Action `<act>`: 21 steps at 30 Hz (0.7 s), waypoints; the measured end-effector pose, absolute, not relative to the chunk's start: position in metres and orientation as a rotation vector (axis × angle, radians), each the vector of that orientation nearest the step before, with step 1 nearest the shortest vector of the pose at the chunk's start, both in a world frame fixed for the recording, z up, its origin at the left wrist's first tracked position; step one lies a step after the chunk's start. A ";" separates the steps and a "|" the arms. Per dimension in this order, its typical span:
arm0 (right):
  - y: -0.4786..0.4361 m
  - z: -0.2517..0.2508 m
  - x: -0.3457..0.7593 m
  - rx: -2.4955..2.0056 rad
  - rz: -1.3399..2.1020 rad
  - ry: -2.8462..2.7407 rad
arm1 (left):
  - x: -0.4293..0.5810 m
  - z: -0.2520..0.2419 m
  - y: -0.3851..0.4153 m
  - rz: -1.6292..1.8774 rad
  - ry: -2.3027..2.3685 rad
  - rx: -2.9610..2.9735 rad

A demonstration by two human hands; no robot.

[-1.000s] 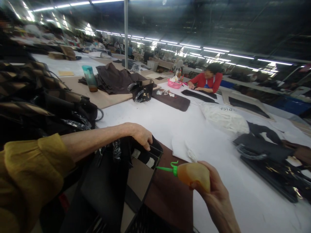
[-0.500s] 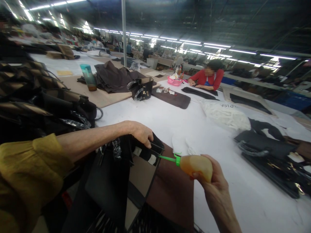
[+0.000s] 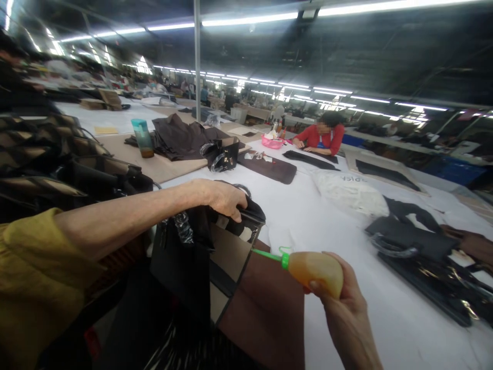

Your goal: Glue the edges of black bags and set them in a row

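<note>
Left hand curled closed on rim of black handbag at white table's near edge; right hand wrapped round squeeze bottle, green nozzle at bag's edge, contact unclear.

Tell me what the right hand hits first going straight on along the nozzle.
Green nozzle first, the right hand with its bottle would probably meet the beige-lined edge of the black bag. The tip looks close to that edge, though depth is unclear in this single view.
</note>
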State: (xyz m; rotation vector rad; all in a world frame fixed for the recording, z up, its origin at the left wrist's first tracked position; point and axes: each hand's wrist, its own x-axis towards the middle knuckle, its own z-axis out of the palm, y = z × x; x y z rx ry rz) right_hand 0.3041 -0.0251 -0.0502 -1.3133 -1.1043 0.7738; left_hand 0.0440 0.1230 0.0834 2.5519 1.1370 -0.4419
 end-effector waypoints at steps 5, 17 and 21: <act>-0.008 -0.042 0.305 -1.269 0.727 -1.086 | 0.045 0.092 0.120 -0.324 1.187 2.572; 0.009 -0.047 0.302 -1.387 0.517 -1.281 | 0.048 0.078 0.114 -0.219 1.234 2.503; 0.005 -0.048 0.299 -1.429 0.480 -1.339 | 0.049 0.074 0.116 -0.237 1.224 2.518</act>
